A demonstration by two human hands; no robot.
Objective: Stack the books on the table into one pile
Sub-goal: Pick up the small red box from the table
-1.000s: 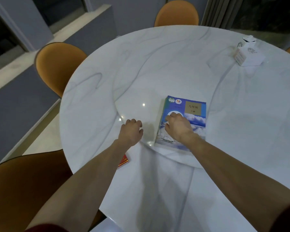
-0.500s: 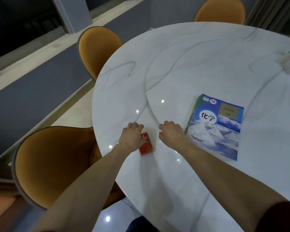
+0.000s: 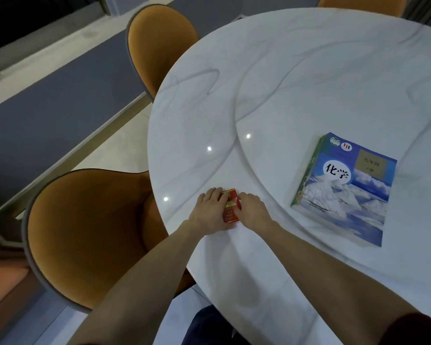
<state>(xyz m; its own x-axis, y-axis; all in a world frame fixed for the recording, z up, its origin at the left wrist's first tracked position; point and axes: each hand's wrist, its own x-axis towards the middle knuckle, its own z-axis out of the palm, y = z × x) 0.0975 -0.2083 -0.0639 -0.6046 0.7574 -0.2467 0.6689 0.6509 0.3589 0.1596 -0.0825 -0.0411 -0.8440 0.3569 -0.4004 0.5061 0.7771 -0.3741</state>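
Both hands have closed in: left hand and right hand now clamp the small red book between them on the bench.

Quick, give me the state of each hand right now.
Left hand: fingers curled onto the left side of the small red book; firm grip cannot be told.
Right hand: pressed against its right side, same.
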